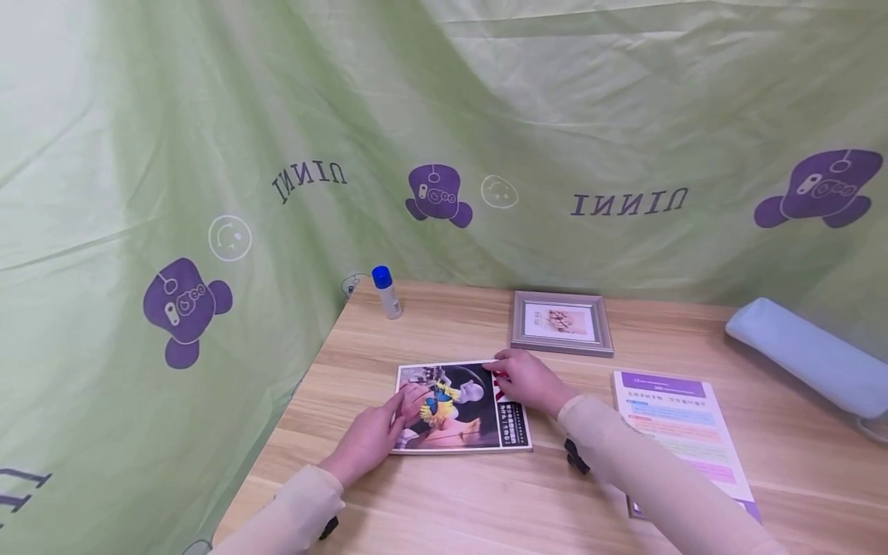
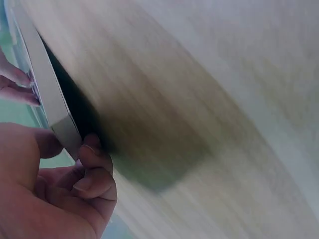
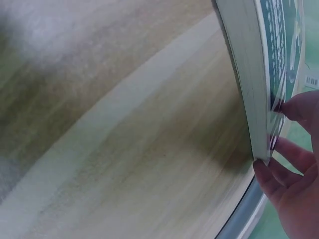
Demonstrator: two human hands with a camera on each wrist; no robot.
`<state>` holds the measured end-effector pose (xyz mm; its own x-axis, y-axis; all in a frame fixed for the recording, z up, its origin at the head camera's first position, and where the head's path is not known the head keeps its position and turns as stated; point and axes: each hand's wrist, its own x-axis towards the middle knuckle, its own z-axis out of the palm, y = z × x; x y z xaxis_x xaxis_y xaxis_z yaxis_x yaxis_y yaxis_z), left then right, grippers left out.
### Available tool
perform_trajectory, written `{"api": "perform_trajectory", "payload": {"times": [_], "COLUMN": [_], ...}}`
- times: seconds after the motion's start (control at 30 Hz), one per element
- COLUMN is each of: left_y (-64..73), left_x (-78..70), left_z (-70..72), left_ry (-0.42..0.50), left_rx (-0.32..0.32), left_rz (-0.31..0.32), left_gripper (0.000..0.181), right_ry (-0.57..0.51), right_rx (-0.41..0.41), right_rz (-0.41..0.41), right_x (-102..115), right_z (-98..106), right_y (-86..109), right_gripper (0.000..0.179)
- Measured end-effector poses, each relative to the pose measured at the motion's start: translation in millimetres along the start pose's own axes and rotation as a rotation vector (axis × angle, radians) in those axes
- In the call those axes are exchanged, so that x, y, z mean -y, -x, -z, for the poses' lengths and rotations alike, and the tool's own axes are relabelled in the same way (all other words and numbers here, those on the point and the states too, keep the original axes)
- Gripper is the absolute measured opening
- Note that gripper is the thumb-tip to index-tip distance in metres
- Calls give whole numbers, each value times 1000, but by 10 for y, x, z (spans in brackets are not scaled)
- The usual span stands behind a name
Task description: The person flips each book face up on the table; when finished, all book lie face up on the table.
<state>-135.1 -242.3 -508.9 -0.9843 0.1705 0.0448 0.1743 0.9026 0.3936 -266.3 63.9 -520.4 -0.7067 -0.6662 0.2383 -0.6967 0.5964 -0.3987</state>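
Observation:
A thick book [image 1: 482, 416] with a dark, colourful picture cover lies at the table's left front. My left hand [image 1: 375, 433] grips its left side. In the left wrist view the thumb is on the cover side and curled fingers [image 2: 95, 172] reach under the edge, with a dark shadow beneath the book. At the far right corner my right hand [image 1: 533, 381] holds the book, its thumb on the cover and fingertips [image 3: 264, 177] round the corner in the right wrist view.
Behind stands a glue stick [image 1: 387, 294] with a blue cap. A grey picture frame [image 1: 522, 345] lies near the back edge. To the right are a white-and-purple printed booklet [image 1: 662, 401], partly under the right sleeve, and a light-blue pouch [image 1: 808, 354]. Green curtain encloses the wooden table [image 1: 444, 501].

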Motion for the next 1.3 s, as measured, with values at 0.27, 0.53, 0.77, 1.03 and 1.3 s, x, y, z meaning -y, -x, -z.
{"api": "perform_trajectory", "payload": {"times": [0.27, 0.53, 0.77, 1.03, 1.3], "left_y": [-32, -189, -393, -589, -679], "left_x": [-37, 8, 81, 124, 95], "left_z": [28, 1, 44, 54, 12], "left_ry": [-76, -124, -77, -93, -121], "left_rx": [45, -31, -18, 35, 64], "left_rz": [-2, -50, -108, -107, -144], "left_gripper": [57, 40, 32, 48, 44], "right_ry": [86, 163, 132, 108, 202], "right_rx": [-57, -114, -81, -72, -163], "right_rz": [-20, -57, -117, -124, -90], "right_x": [52, 162, 423, 853, 958], "right_z": [-68, -49, 19, -106, -243], "right_y": [22, 87, 288, 600, 700], "right_gripper": [32, 28, 30, 35, 22]}}
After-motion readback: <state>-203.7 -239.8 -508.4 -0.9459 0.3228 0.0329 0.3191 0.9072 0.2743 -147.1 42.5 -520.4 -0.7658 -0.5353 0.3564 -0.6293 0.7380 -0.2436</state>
